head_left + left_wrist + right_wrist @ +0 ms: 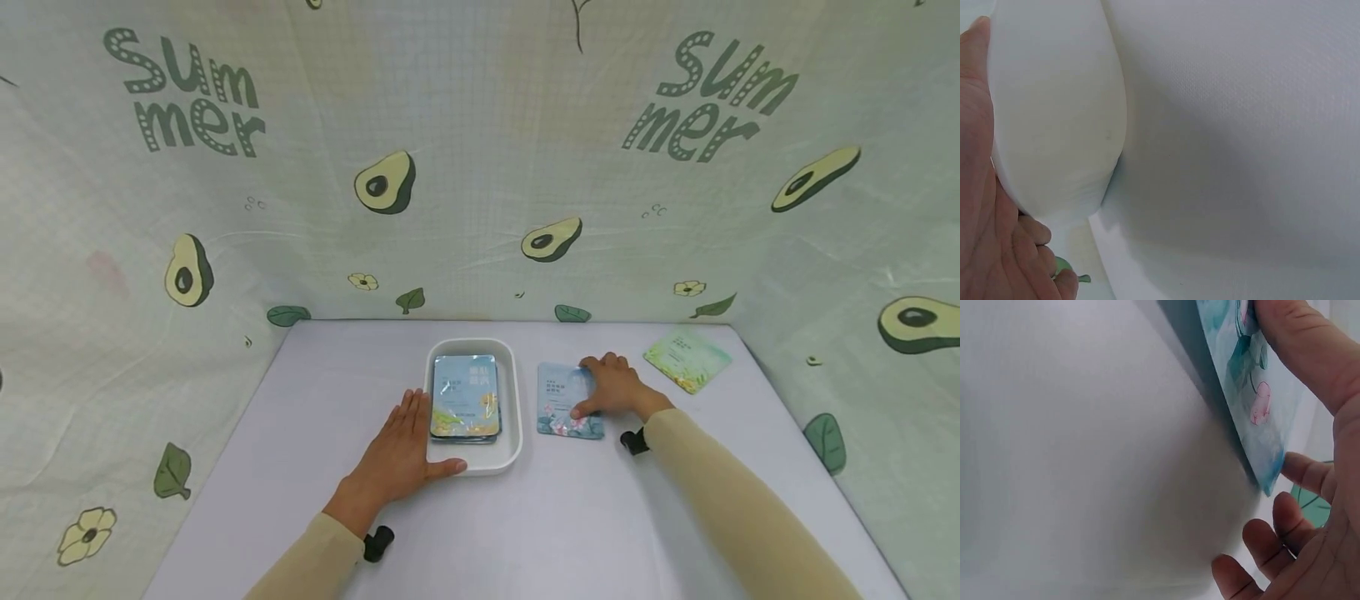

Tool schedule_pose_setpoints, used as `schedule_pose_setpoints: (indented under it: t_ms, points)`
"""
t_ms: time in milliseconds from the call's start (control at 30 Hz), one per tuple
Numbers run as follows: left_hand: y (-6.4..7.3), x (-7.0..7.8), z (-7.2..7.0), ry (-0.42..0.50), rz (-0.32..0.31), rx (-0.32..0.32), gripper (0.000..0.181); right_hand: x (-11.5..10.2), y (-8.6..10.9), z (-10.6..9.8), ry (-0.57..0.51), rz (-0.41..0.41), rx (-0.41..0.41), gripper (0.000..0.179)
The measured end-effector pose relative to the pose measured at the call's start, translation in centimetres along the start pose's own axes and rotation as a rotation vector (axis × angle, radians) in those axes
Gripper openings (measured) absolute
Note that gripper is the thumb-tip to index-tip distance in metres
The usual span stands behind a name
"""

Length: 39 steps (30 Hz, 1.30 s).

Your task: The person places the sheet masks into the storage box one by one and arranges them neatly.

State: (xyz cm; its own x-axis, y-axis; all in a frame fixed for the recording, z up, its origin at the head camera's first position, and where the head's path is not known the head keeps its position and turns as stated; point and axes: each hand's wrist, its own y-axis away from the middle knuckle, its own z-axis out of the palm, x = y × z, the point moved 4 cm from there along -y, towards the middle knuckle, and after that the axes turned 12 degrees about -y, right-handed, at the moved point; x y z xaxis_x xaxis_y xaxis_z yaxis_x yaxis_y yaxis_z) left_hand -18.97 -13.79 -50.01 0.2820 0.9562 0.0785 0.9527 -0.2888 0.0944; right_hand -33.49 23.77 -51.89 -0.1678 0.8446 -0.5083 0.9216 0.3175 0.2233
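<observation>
A white tray [512,417] holds a small stack of flat mask packets [465,396], the top one blue with yellow at the bottom. My left hand [397,457] lies along the tray's left side, fingers straight and thumb on the near rim. In the left wrist view the palm is against the tray's outer wall [1060,112]. To the right of the tray, my right hand [618,389] grips a blue mask packet [558,400] with pink flowers by its right side. The right wrist view shows the thumb [1310,350] on the printed packet [1257,419], and a shadow beside its edge.
A green mask packet [686,360] lies at the back right of the white table [585,517]. Patterned cloth [465,275] with avocados stands behind the table and along both sides. Each wrist carries a small black device [378,543].
</observation>
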Motion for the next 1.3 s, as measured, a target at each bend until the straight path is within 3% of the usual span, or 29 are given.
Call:
schedule_pose_setpoints:
  t_ms: [167, 500, 667, 833, 933, 1200, 1300]
  points:
    - [0.1, 0.0, 0.0, 0.005, -0.004, 0.0, 0.131, -0.5, 0.4, 0.1, -0.017, -0.022, 0.035, 0.104]
    - [0.1, 0.0, 0.1, 0.013, -0.011, -0.005, 0.131, -1.0, 0.7, 0.8, -0.024, -0.01, 0.06, 0.11]
    - [0.0, 0.0, 0.2, 0.018, -0.016, -0.012, 0.131, -1.8, 1.4, 1.0, 0.002, -0.066, 0.154, 0.114]
    - [0.0, 0.0, 0.2, 0.016, -0.015, -0.017, 0.131, -2.7, 2.4, 1.3, 0.029, -0.138, 0.283, 0.097]
    - [0.0, 0.1, 0.1, 0.022, -0.011, -0.013, 0.13, -3.2, 3.1, 1.5, -0.006, -0.152, 0.325, 0.09]
    - [-0.1, 0.0, 0.1, 0.014, -0.013, -0.016, 0.131, -4.4, 4.4, 1.9, -0.177, -0.158, 0.32, 0.093]
    - [-0.1, 0.1, 0.1, 0.015, -0.013, -0.018, 0.132, -4.6, 4.6, 1.5, -0.243, -0.146, 0.349, 0.086]
